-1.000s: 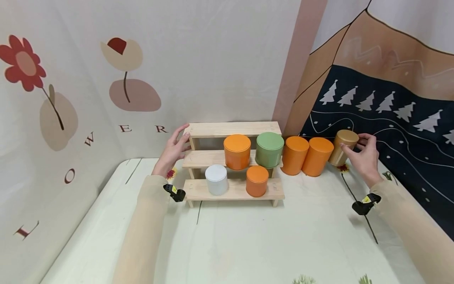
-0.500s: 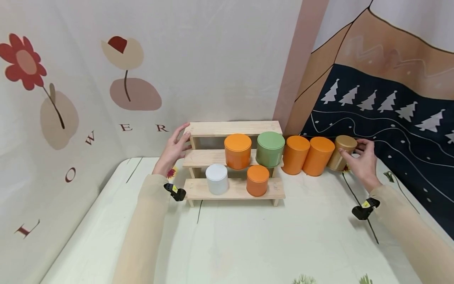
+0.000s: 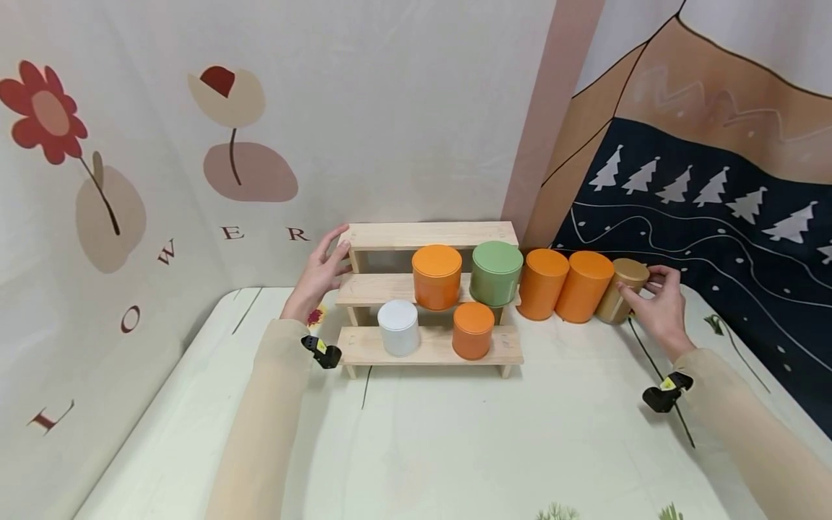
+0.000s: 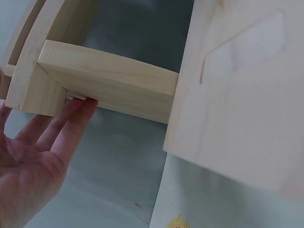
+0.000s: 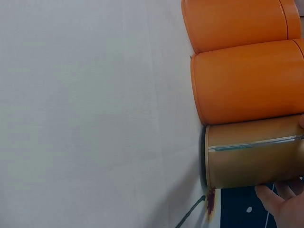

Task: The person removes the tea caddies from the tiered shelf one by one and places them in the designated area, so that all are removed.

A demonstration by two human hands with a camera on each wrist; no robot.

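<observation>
At the right, my right hand (image 3: 663, 307) grips a gold canister (image 3: 614, 297) between thumb and fingers. The canister stands on the table close beside an orange canister (image 3: 584, 289), the second of a pair. A silvery line runs along the gold side in the right wrist view, with fingertips (image 5: 269, 195) at its edge. My left hand (image 3: 315, 282) rests with extended fingers against the left end of a three-step wooden rack (image 3: 429, 235). In the left wrist view its fingertips (image 4: 88, 105) touch the rack's side bar (image 4: 114, 71).
On the rack's middle step stand a large orange canister (image 3: 437, 280) and a green canister (image 3: 496, 274). The bottom step bears a white canister (image 3: 399, 331) and a small orange one. Printed cloth walls (image 3: 390, 108) rise behind the white table (image 3: 416, 440).
My right hand has lowered the gold canister and brought it leftward, up close to the orange pair. The left hand has stayed at the rack's end.
</observation>
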